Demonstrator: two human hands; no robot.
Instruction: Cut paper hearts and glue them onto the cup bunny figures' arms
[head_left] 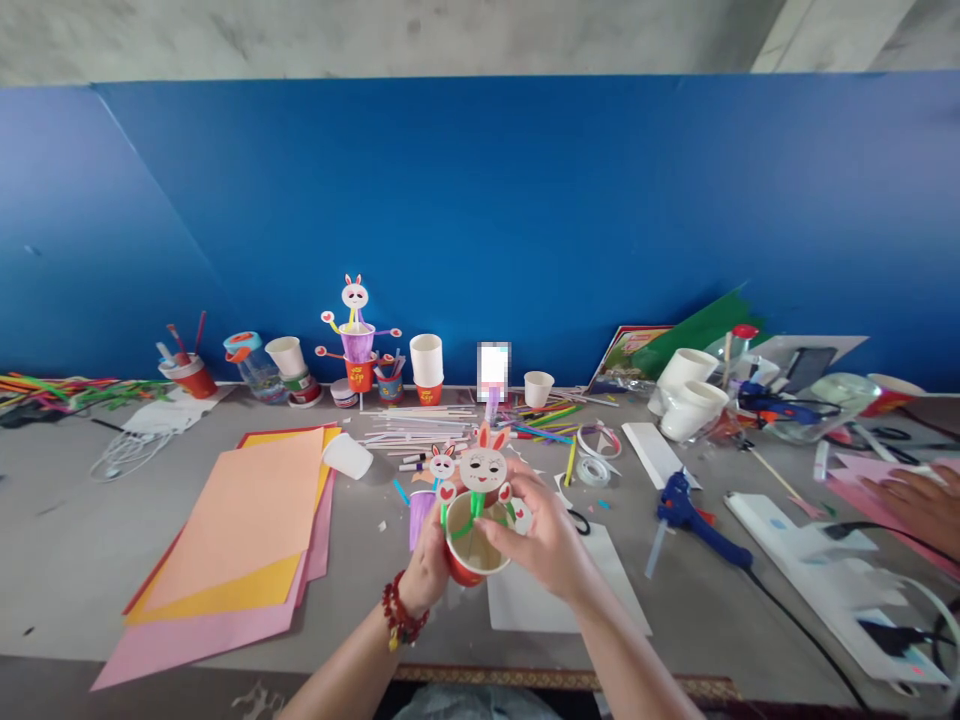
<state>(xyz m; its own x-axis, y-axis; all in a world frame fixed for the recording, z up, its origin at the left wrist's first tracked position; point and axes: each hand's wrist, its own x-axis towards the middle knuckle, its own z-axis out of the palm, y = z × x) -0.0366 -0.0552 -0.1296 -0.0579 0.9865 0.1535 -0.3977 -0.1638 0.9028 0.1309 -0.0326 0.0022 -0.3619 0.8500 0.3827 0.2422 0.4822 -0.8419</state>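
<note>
Both my hands hold a red paper cup [471,555] above the grey table [75,570]. My left hand [427,565] wraps the cup's left side, a red bead bracelet on its wrist. My right hand [544,540] grips the rim on the right, fingers pinched near the green straws. A paper rabbit face [482,467] with small heart hands stands up from the cup on those straws. A purple cup [421,515] with a smaller rabbit face lies just behind my left hand.
Stacked orange, yellow and pink paper sheets [240,530] lie to the left. A blue glue gun [686,515], tape rolls, loose straws and white cups crowd the middle and right. Finished rabbit cup figures [356,345] stand by the blue wall. Another person's hand [919,500] rests at far right.
</note>
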